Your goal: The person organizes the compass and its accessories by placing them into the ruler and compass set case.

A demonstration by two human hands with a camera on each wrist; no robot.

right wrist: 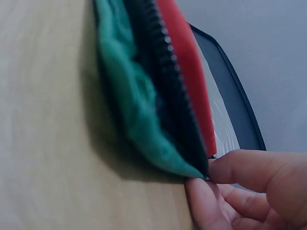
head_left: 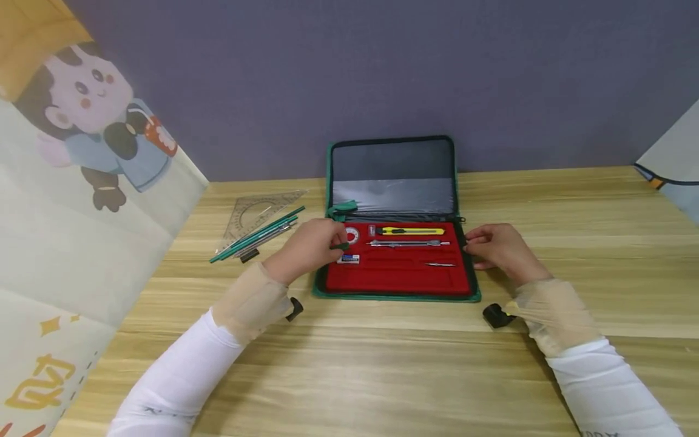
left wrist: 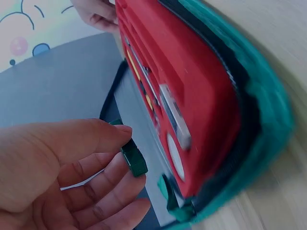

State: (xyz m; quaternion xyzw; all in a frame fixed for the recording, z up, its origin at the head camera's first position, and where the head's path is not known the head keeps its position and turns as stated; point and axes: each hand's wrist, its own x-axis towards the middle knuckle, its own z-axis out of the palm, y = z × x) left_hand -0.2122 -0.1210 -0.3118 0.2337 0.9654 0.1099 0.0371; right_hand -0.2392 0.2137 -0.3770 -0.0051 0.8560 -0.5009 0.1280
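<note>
An open green zip case (head_left: 395, 298) lies on the table, its red tray (head_left: 393, 283) facing up. My left hand (head_left: 311, 246) pinches a small dark green piece (left wrist: 134, 160) between thumb and fingers, above the tray's left side; its kind is unclear. The right hand (head_left: 502, 250) grips the case's right zip edge (right wrist: 192, 165) with thumb and fingertips. In the tray lie a yellow utility knife (head_left: 420, 231), a metal compass (head_left: 406, 243), an eraser (head_left: 348, 259), a small pointed metal piece (head_left: 440, 264) and a white disc (head_left: 354, 234), partly hidden by the left hand.
Left of the case, a clear set square (head_left: 232, 224) lies beside green pencils (head_left: 264, 230) and a small black piece (head_left: 249, 255). The case's raised lid (head_left: 393, 161) stands near the grey-blue partition (head_left: 382, 67). A printed white sheet (head_left: 54, 243) borders the table's left side.
</note>
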